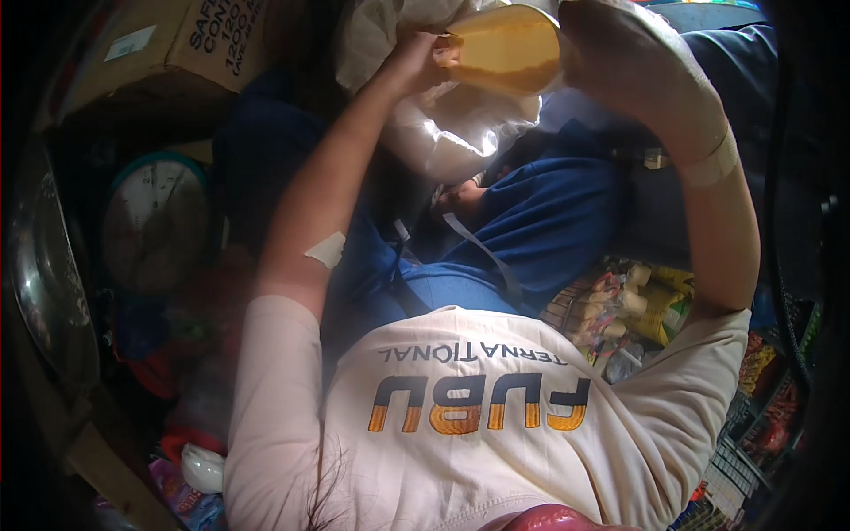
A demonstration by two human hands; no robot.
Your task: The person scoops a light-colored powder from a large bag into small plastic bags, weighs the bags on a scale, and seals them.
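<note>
My left hand (420,65) grips a yellowish, see-through plastic container (508,40) by its left end. Brownish contents, too unclear to name, lie along the container's lower side. At its right edge is my right hand (614,56), blurred and seemingly in a thin pale covering; its fingers are hidden, so its hold cannot be told. A band (716,159) wraps the right wrist. Below and behind the container bulges a white plastic bag (458,143), catching bright light.
A cardboard box (192,46) with printing sits at the upper left. Beneath it is a round dial scale (156,222), near a shiny metal basin (50,265). Packaged goods (617,302) fill a wire rack at the right. A dark cable (777,265) hangs along the right side.
</note>
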